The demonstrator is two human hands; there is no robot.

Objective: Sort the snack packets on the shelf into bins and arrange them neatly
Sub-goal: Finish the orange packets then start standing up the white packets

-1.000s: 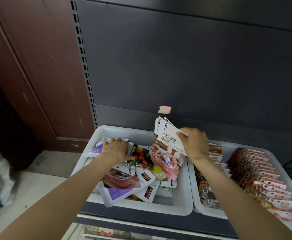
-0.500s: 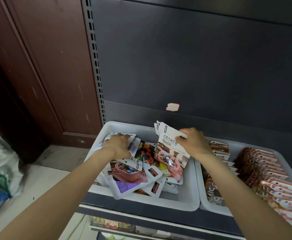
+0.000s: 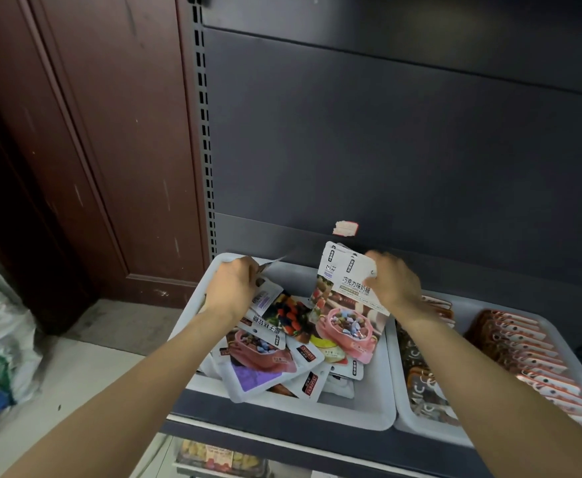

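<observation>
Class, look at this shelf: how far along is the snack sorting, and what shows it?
Done: the right bin holds orange packets in a neat overlapping row. In hand: the right hand grips an upright stack of chocolate candy packets, and the left hand holds a packet in the left bin. Left: the mixed packets there lie jumbled.

Left hand: fingers curled, gripping packet edges at the far-left corner of the white bin; bare forearm reaching in over the bin's near-left rim. Right hand: fingers curled round the top of an upright packet stack at the bin's far-right side; forearm extended, crossing beside the bin's right wall.
</observation>
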